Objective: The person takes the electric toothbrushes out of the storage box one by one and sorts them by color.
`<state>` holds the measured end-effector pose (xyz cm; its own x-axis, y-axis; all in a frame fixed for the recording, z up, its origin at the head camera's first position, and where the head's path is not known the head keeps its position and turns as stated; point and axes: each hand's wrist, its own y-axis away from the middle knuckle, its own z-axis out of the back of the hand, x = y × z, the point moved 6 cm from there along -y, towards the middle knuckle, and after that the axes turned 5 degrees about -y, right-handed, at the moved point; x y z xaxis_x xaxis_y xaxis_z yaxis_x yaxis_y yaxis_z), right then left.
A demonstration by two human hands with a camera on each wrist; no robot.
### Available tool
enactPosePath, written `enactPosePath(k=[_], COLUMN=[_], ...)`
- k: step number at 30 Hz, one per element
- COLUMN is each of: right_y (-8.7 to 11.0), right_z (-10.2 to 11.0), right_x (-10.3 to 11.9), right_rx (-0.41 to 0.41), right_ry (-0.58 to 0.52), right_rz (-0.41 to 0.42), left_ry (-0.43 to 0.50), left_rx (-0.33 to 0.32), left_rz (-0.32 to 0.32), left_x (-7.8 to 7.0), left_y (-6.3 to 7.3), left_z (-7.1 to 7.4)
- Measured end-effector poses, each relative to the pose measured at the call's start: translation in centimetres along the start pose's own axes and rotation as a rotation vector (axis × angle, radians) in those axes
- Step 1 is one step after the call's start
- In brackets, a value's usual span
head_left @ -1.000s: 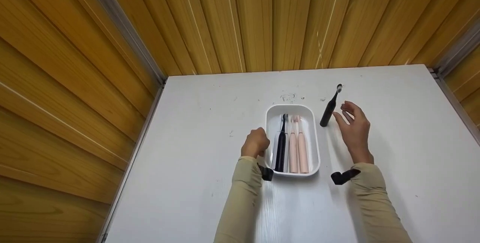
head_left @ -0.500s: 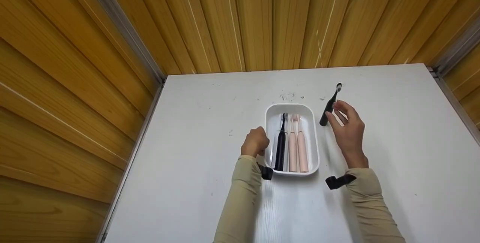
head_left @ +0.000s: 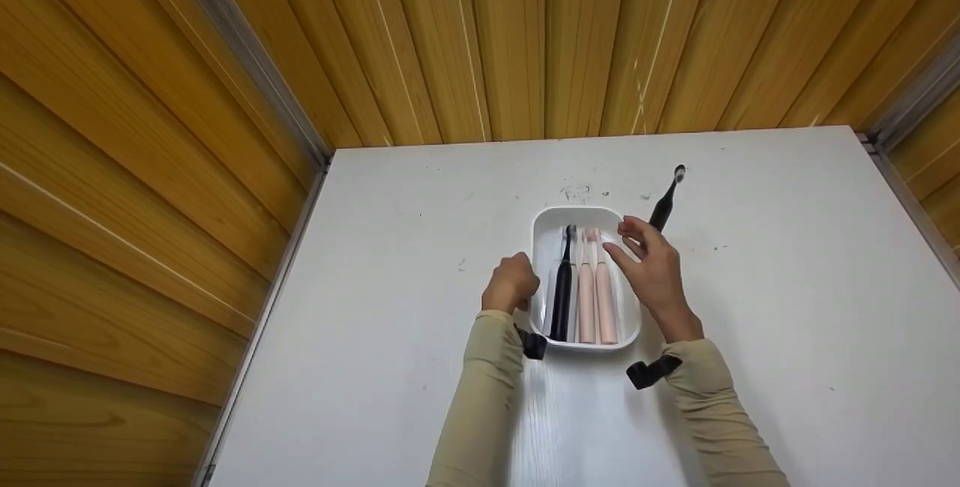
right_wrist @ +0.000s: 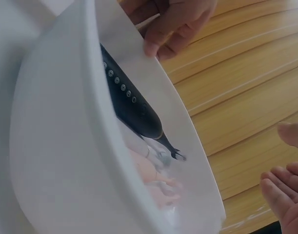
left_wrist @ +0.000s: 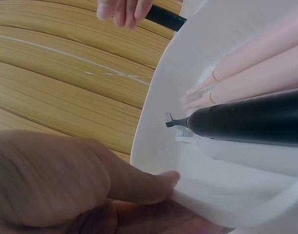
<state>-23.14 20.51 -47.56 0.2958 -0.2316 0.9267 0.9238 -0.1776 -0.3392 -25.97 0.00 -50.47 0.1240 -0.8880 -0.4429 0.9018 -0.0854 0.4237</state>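
Note:
A white tray [head_left: 541, 235] lies on the table, and my left hand [head_left: 511, 284] grips its left rim, thumb on top in the left wrist view. Inside lie a black electric toothbrush [head_left: 561, 299], a white electric toothbrush [left_wrist: 251, 155] and two pink ones, a left pink toothbrush [head_left: 586, 303] and a right pink toothbrush [head_left: 605, 303]. My right hand [head_left: 654, 269] hovers over the tray's right rim, thumb and fingers apart with nothing between them. Behind it, another black electric toothbrush [head_left: 663, 209] stands on the table, its lower part hidden by the hand.
The white table [head_left: 390, 284] carries a few dark scuff marks behind the tray. Wood-patterned panels [head_left: 510, 44] rise at its back edge, with more along the left. Each wrist bears a small black camera, the right camera [head_left: 651, 373] near the tray's front right corner.
My right hand has moved left, from beside the standing black toothbrush past it to the tray's right rim. The toothbrush stays in place; my left hand keeps its grip.

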Motion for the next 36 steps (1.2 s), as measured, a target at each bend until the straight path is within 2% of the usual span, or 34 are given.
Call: enactPosePath(k=[5,11,22,29,36], right_y=[0.0,0.5,1.6,2.1,2.3], right_z=[-1.1,-2.7,-4.9,-5.7,-6.0], right_x=[-2.4,-3.0,-4.8,-5.0,-5.3], right_rx=[0.055,0.143,0.314,0.365,0.374], right_ry=[0.012,0.068,0.159,0.195,0.149], right_rz=[-0.058,-0.109,-0.244,-0.294,-0.358], left_ry=[0.015,0.015,0.017,0.020,0.028], left_rx=[0.005,0.020,0.005,-0.011,-0.007], left_rz=[0.005,-0.001,-0.008,-0.021,-0.015], left_x=[0.1,0.1,0.1,0.1,0.2], left_y=[0.0,-0.2,-0.2,-0.1,-0.1], left_z=[-0.1,-0.3,-0.3,-0.2,-0.2])
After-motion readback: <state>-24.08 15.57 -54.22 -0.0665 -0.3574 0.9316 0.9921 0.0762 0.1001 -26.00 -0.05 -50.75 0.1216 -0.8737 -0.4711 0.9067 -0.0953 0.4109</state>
